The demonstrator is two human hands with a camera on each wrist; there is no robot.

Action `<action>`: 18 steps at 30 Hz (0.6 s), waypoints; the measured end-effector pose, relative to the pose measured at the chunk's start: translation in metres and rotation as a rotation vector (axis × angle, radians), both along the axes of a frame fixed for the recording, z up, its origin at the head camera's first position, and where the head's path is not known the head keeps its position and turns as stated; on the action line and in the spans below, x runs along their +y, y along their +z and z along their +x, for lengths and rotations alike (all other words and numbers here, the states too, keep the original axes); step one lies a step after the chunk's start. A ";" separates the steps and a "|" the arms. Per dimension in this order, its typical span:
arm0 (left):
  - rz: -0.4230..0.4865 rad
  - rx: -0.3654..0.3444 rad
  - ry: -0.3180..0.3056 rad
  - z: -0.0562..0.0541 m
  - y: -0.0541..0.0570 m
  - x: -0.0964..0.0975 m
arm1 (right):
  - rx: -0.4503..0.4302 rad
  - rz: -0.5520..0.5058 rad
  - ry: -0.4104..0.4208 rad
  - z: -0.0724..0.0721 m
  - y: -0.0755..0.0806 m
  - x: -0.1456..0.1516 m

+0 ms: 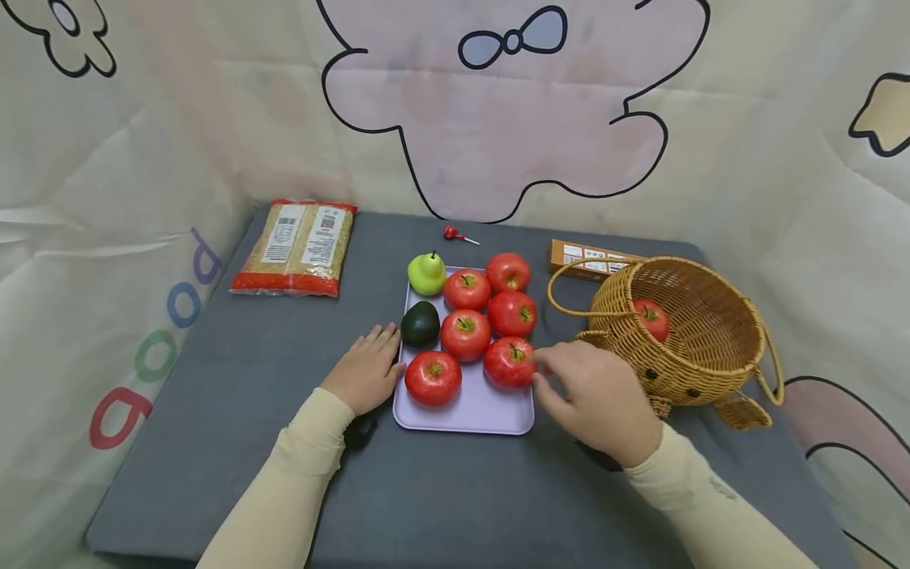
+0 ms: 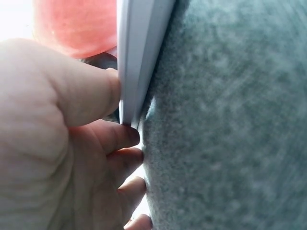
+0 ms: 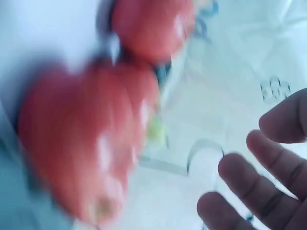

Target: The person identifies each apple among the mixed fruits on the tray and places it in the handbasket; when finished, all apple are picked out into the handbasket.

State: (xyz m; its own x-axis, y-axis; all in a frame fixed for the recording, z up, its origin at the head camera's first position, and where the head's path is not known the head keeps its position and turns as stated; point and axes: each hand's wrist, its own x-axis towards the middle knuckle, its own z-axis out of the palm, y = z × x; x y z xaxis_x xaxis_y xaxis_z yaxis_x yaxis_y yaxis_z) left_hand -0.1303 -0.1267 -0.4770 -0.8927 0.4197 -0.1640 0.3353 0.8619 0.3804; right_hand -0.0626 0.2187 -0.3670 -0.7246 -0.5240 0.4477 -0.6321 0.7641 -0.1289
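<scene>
My left hand [image 1: 364, 370] lies with fairly straight fingers beside the left rim of a lilac tray [image 1: 469, 412]; in the left wrist view its thumb [image 2: 93, 91] touches the tray's side. Several red apples stand on the tray, along with a dark avocado [image 1: 419, 325] and a green pear [image 1: 427, 273]. Close to the front right apple [image 1: 506, 365] is my right hand [image 1: 600, 395], thumb and fingers apart. Its spread fingers [image 3: 240, 177] hold nothing in the right wrist view, where the apples are blurred.
A wicker basket [image 1: 682, 371] with one apple [image 1: 650, 320] inside tilts at the right, a cardboard box [image 1: 569, 254] behind it. Back left lies a bag of grain [image 1: 295, 245]. Behind the tray is a red lollipop [image 1: 452, 232]. Printed fabric surrounds the grey table [image 1: 249, 379].
</scene>
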 end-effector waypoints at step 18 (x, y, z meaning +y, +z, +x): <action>0.006 0.052 0.005 0.010 0.007 0.001 | -0.229 0.072 0.019 -0.010 -0.082 -0.103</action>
State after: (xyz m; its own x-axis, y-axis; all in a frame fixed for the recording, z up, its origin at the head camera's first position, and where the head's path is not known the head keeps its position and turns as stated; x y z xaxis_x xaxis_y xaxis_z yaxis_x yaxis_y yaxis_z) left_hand -0.1205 -0.1255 -0.4698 -0.9022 0.4157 -0.1152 0.3501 0.8616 0.3675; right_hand -0.0731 0.1153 -0.4492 -0.7925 -0.5632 0.2338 -0.6071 0.7648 -0.2156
